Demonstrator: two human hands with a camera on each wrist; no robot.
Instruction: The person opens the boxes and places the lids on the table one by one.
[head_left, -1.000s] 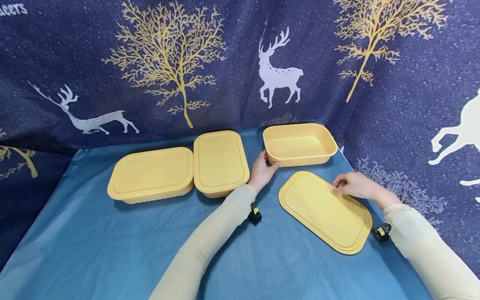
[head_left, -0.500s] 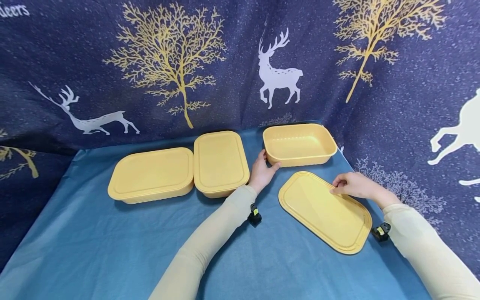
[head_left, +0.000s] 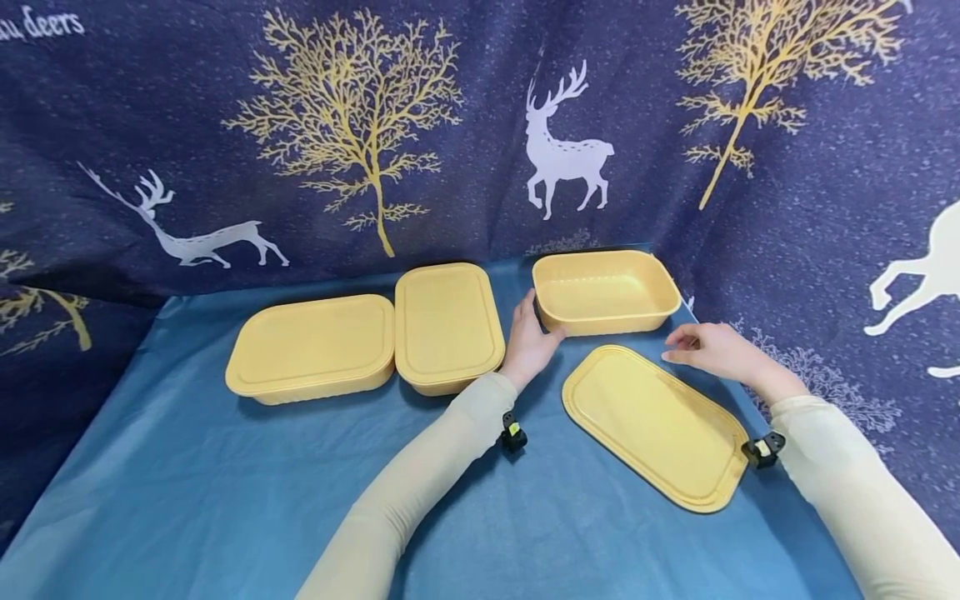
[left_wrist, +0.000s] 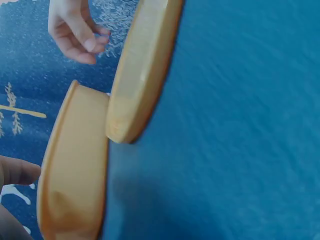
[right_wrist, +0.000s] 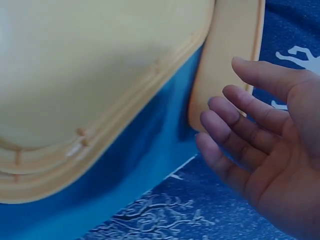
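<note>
uncovered container (head_left: 618, 323) sits far right, left hand (head_left: 529, 346) spread loosely at its left end, right hand (head_left: 708, 348) half-curled, empty, near the lid (head_left: 656, 429).

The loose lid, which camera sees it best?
The head view: it shows the whole lid from above. The left wrist view shows it slanted, cut off at the picture's top; the right wrist view shows just part, close up.

“deers” (head_left: 54, 24) on backdrop cloth (head_left: 480, 167)
</note>
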